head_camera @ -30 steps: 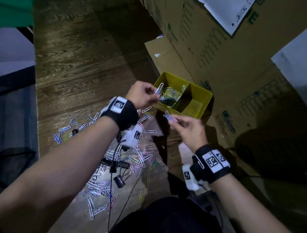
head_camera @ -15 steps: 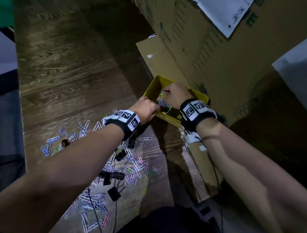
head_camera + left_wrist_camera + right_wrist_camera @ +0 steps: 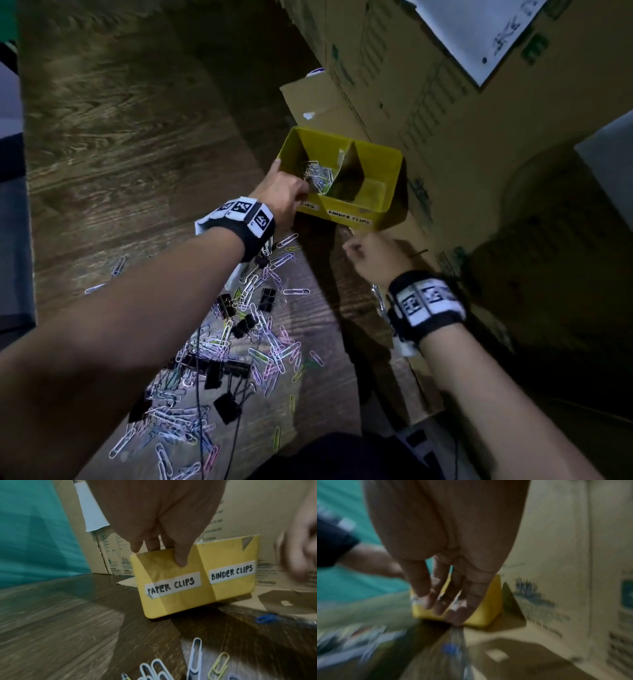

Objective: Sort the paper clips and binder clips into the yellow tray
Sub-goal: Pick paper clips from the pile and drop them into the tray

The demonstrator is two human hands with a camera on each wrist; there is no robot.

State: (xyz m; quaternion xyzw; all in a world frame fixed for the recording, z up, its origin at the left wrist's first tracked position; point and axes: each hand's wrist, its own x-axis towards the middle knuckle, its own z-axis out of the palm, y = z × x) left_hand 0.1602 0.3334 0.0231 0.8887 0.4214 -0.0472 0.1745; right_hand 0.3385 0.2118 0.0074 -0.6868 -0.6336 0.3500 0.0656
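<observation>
The yellow tray stands against the cardboard boxes, its front wall labelled PAPER CLIPS on the left and BINDER CLIPS on the right. A small heap of paper clips lies in the left compartment; the right one looks bare. My left hand holds the tray's front wall, thumb outside and fingers inside. My right hand hovers just in front of the tray with loose fingers and nothing seen in them. Loose paper clips and black binder clips lie scattered below my left arm.
Tall cardboard boxes rise behind and to the right of the tray. A flat cardboard flap lies under my right hand, with a blue clip on it. A black cable runs through the clip pile. Dark wood stretches to the left.
My right hand has come out of the paper clip compartment and drawn back toward me. My left hand has stayed at the tray's front wall.
</observation>
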